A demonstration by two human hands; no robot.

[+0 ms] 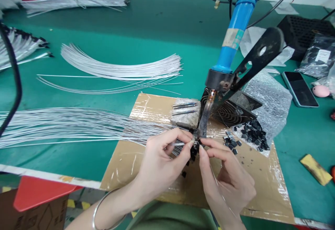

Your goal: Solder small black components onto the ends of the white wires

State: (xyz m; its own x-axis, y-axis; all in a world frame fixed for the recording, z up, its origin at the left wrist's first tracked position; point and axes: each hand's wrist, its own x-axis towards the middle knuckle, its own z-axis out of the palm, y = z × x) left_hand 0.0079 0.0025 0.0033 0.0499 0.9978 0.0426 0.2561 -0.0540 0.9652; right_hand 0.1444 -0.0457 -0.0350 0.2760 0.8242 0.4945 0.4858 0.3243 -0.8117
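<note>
My left hand (164, 153) is closed in a pinch on the end of a thin white wire, right under the iron's tip. Opposite it, my right hand (226, 174) pinches a thin silvery solder wire (216, 181) whose tail runs down across the palm. Both sets of fingertips nearly meet. Above them hangs a soldering iron (234, 27) with a blue handle, its bent tip pointing down, held by a black metal stand (258, 60). A bundle of white wires (86, 123) stretches from the left to beneath my left hand. The small piece between my fingertips is partly hidden.
Brown cardboard (125, 163) covers the work spot on a green table (162, 24). Small black pieces (255, 134) lie on bubble wrap (269, 94) at right. Nearby are a phone (300, 88), a yellow sponge (316, 169) and another wire bundle (120, 64).
</note>
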